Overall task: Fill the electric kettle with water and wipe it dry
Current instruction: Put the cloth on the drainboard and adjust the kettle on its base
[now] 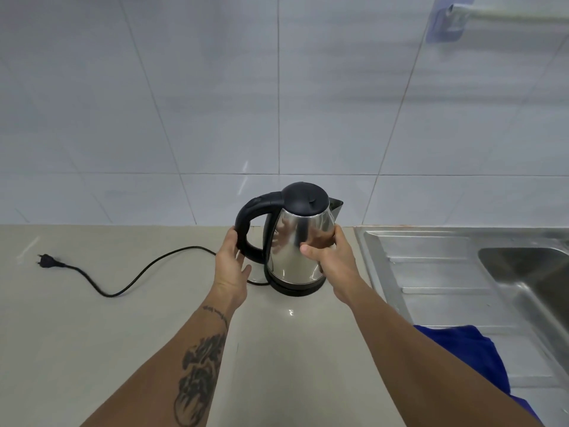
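Observation:
A steel electric kettle (297, 241) with a black lid and black handle stands upright on its black base (295, 288) on the beige counter, lid closed, spout pointing right. My right hand (329, 260) wraps the steel body on its right side. My left hand (232, 261) touches the outer curve of the handle, fingers loosely around it from the left. A blue cloth (468, 352) lies at the sink's near edge, partly hidden behind my right forearm.
The base's black cord (129, 283) runs left across the counter (92, 334) to an unplugged plug (46, 260). A steel sink (529, 282) with a ribbed drainboard (431, 272) lies to the right. White tiled wall behind; a rail holder (446, 23) is at top right.

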Action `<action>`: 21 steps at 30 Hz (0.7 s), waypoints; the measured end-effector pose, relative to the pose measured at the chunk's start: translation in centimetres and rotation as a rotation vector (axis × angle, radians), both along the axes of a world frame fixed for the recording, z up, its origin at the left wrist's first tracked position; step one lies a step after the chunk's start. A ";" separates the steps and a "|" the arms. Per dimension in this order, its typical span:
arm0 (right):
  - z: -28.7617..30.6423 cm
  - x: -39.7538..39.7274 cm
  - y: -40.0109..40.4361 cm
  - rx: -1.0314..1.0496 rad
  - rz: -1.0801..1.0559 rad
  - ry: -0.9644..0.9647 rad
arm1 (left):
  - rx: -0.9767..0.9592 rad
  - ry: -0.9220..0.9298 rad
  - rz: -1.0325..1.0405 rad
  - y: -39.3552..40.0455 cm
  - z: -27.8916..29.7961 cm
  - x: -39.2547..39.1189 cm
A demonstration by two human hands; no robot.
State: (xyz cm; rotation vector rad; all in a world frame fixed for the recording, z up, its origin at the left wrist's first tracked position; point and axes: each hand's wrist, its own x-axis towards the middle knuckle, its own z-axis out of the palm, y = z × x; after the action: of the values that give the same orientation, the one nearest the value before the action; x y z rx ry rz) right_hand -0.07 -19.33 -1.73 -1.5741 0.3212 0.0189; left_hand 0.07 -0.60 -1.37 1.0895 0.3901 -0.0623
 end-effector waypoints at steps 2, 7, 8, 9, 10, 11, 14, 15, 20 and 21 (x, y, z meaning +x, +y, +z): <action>-0.1 0.1 0.1 -0.003 -0.001 0.005 | 0.005 0.004 -0.004 0.1 -0.1 0.4; -0.8 0.0 0.3 -0.040 -0.006 0.005 | 0.034 0.032 -0.025 0.4 -0.4 0.6; -0.9 -0.1 0.4 -0.051 -0.001 -0.005 | 0.049 0.041 -0.045 0.5 -0.5 0.6; -1.0 -0.3 0.4 -0.079 0.003 -0.006 | 0.071 0.054 -0.064 0.7 -0.5 0.6; -1.1 -0.4 0.5 -0.094 0.009 -0.016 | 0.094 0.066 -0.082 0.9 -0.6 0.7; -1.1 -0.6 0.5 -0.111 0.011 -0.019 | 0.113 0.075 -0.103 1.0 -0.5 0.7; -1.1 -0.8 0.5 -0.144 0.016 -0.017 | 0.134 0.082 -0.130 1.2 -0.4 1.1; -1.2 -0.8 0.5 -0.156 0.019 -0.008 | 0.143 0.088 -0.136 1.2 -0.4 1.1; -1.2 -0.7 0.5 -0.203 0.018 0.008 | 0.233 0.072 -0.155 1.2 -0.6 1.5; -0.9 -0.9 0.6 -0.221 0.025 0.013 | 0.254 0.064 -0.158 1.2 -0.6 1.5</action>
State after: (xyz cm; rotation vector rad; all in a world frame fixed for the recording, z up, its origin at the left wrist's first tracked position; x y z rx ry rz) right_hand -0.93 -18.77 -2.60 -1.7980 0.3225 0.0135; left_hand 1.53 0.59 -1.96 1.3705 0.3760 -0.1921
